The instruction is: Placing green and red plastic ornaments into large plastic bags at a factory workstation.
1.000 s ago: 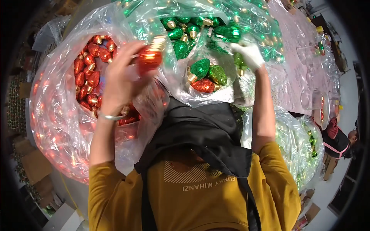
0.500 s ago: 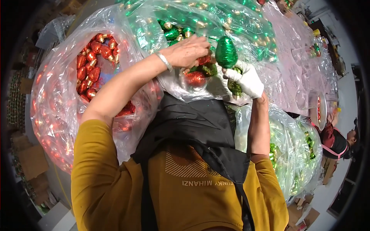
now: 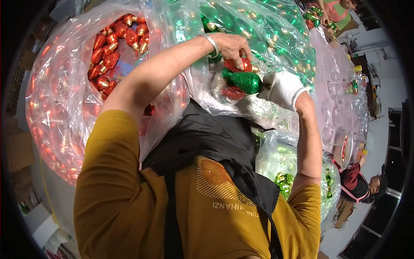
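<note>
My left hand (image 3: 233,46), bare with a bracelet at the wrist, reaches down with bent fingers closed on a red glittery bulb ornament (image 3: 233,64), whose gold cap points right. Just nearer to me, my right hand (image 3: 282,90), in a white glove, grips a green bulb ornament (image 3: 245,82) by its cap end, so the cap is hidden. The green bulb lies sideways, its round end to the left. Beneath it another red ornament (image 3: 233,93) shows in part, on clear plastic.
A large clear bag (image 3: 51,116) of red bulbs stands at left, its opening showing several. Beyond my hands spreads a bag (image 3: 284,26) of green bulbs. Another bag (image 3: 276,159) with light green ornaments sits near my right arm. Other people (image 3: 358,183) are at the right and far right.
The green bulb has tipped from upright to sideways and come down left, over the red ones. My left hand has shifted right and up, its fingers now on a red bulb. The view has shifted slightly.
</note>
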`<action>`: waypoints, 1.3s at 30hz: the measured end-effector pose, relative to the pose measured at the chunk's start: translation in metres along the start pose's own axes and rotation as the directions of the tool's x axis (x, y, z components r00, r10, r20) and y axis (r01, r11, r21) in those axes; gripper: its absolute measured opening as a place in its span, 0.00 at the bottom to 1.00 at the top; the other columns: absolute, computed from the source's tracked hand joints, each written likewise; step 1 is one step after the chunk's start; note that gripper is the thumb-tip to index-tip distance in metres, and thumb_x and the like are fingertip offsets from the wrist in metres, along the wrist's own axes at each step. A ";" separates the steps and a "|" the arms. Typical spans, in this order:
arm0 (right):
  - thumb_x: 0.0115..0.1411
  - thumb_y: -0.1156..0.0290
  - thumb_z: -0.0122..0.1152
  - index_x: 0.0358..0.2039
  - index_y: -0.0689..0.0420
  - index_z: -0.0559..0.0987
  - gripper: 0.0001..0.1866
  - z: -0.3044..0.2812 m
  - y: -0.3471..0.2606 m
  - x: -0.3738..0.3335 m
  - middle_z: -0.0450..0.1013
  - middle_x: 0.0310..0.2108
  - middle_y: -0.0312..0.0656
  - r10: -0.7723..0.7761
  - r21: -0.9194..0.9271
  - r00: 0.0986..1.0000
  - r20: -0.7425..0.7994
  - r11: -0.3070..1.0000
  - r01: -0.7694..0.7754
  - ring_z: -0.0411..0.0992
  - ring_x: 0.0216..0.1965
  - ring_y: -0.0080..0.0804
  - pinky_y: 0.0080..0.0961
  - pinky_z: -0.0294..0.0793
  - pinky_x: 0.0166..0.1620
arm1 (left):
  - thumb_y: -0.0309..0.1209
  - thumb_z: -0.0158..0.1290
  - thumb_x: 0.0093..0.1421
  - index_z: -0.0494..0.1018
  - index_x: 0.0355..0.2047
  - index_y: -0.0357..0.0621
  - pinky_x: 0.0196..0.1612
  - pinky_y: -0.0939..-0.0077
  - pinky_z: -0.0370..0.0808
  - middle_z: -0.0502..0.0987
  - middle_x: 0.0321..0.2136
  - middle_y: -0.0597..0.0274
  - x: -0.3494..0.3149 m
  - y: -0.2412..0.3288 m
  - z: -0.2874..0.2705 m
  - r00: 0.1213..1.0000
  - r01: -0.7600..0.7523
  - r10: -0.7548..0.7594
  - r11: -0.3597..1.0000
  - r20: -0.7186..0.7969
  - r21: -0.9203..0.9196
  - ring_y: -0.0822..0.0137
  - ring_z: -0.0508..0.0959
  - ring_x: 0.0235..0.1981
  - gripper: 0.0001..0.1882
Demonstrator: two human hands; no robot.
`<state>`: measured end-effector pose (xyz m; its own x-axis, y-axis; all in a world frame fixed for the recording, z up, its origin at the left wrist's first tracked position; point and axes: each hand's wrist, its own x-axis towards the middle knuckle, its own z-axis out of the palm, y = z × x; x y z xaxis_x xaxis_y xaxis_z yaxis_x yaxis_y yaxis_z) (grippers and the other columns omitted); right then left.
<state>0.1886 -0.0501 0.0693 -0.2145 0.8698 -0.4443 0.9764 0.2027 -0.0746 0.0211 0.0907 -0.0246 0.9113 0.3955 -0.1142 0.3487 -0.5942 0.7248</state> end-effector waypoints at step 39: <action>0.52 0.72 0.55 0.25 0.59 0.76 0.05 -0.033 0.006 0.029 0.73 0.21 0.47 -0.324 -0.603 0.933 0.154 0.718 0.349 0.74 0.25 0.41 0.34 0.73 0.31 | 0.39 0.61 0.47 0.72 0.38 0.39 0.45 0.65 0.69 0.73 0.34 0.54 -0.020 -0.001 0.029 0.948 -0.109 0.164 0.973 -0.272 0.205 0.54 0.73 0.40 0.21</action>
<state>0.1877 -0.0086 0.0848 -0.5124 0.6769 -0.5284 0.6109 0.7198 0.3296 0.0092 0.0632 -0.0427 0.8619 0.4681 0.1950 0.2846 -0.7649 0.5778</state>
